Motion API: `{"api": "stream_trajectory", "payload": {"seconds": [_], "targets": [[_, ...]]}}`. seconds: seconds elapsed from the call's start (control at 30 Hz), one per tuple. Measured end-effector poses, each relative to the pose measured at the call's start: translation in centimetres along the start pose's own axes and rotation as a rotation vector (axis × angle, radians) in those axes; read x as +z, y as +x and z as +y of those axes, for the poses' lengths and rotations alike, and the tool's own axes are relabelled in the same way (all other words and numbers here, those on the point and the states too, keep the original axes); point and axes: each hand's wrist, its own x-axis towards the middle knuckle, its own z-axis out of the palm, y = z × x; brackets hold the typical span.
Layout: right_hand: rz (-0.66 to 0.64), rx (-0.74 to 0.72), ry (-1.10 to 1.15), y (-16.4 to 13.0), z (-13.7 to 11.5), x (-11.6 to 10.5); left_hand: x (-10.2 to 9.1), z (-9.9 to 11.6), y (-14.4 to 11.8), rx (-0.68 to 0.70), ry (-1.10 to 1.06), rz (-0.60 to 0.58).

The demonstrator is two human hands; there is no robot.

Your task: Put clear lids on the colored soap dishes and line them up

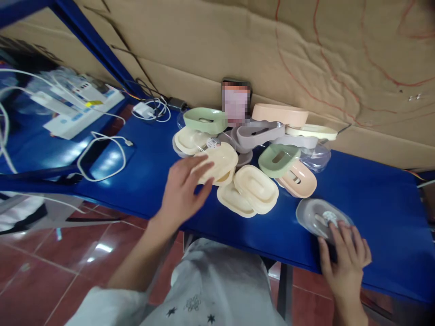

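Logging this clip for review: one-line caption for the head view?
Left hand on a cream soap dish, right hand on a grey soap dish, blue table.

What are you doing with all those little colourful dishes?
A person sits at a blue table with a heap of plastic soap dishes in cream, green, pink and grey. The left hand reaches into the heap, its fingers on a cream soap dish. The right hand rests its fingers on a grey soap dish lying by itself near the table's front edge. White cables and a power strip lie farther left.
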Motion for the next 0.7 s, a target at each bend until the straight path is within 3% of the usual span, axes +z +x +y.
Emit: {"api": "stream_trajectory", "payload": {"seconds": [0.1,0.17,0.23,0.3,0.47,0.6,0.7], "targets": [[0.028,0.08,-0.03,1.5,-0.1,0.7,-0.5,-3.0,2.6,0.03,0.085,-0.108],[0.091,0.133,-0.026,2.2,-1.2,0.9,-0.6,-3.0,2.9,0.035,0.097,-0.102],[0.204,0.18,0.031,2.8,-3.1,0.8,-0.5,-1.7,2.0,0.041,0.055,-0.056],[0.22,0.154,0.175,3.4,-5.7,0.8,-0.2,0.3,0.1,0.054,-0.018,-0.025],[-0.178,-0.075,0.336,6.4,-12.0,2.5,2.1,4.8,-5.0,0.057,-0.187,-0.162],[-0.174,-0.1,0.423,9.1,-13.4,4.4,3.6,6.5,-6.7,0.08,-0.188,-0.269],[-0.117,-0.056,0.578,10.0,-13.1,4.3,3.7,6.9,-6.8,0.097,-0.185,-0.236]]}}
